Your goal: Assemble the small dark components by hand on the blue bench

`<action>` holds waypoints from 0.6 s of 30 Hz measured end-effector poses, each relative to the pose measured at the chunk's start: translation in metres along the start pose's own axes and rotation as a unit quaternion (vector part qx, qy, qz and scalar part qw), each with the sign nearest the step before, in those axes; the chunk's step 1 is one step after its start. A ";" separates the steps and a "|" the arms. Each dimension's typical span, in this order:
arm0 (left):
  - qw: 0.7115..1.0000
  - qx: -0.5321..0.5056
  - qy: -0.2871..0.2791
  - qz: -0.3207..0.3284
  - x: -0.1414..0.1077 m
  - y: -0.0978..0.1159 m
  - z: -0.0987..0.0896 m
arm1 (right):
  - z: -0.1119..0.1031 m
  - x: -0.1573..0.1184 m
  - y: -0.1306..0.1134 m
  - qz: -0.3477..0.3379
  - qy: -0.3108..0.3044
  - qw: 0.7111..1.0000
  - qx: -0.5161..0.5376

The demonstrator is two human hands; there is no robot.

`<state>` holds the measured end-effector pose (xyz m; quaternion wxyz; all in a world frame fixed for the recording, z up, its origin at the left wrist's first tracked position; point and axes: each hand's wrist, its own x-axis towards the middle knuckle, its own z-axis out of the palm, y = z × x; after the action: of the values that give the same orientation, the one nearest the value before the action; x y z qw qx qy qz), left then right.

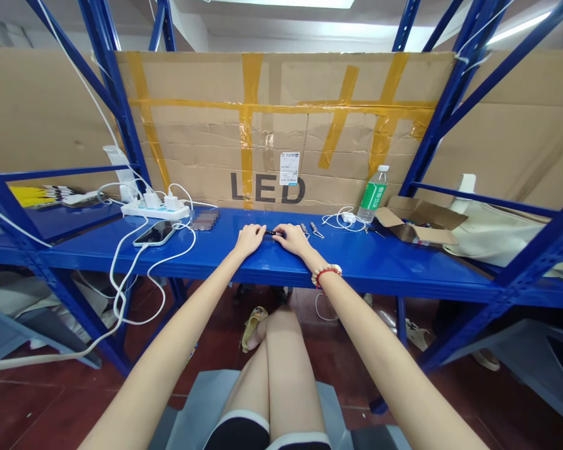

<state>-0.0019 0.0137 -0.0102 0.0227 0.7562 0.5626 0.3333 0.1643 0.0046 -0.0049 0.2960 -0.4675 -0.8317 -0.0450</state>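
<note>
Both hands, left hand and right hand, pinch opposite ends of a small dark pen-like tool on the blue shelf, fingers closed on it.

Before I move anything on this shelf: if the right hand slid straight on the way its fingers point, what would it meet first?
The right hand points leftward along the small dark object; past it, probably the left hand.

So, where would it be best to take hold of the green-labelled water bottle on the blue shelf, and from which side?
Grip the water bottle around its labelled middle, coming from the front-left. It stands upright, the cardboard wall blocks the back, and the open cardboard box crowds its right. The white cable lies at its base, so stay above it.
</note>
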 end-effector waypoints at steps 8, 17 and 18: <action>1.000 0.011 -0.016 -0.001 0.001 0.000 0.001 | 0.000 -0.001 -0.001 0.008 -0.003 1.000 0.015; 0.999 0.021 -0.030 0.006 -0.001 0.003 0.001 | -0.002 -0.001 -0.002 0.025 -0.036 0.999 0.025; 0.999 0.019 -0.031 0.008 -0.001 0.003 0.001 | -0.002 -0.001 -0.002 0.026 -0.036 0.999 0.025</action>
<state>0.0009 0.0125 -0.0101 0.0233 0.7709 0.5621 0.2988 0.1637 0.0019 -0.0027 0.2783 -0.4832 -0.8301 0.0007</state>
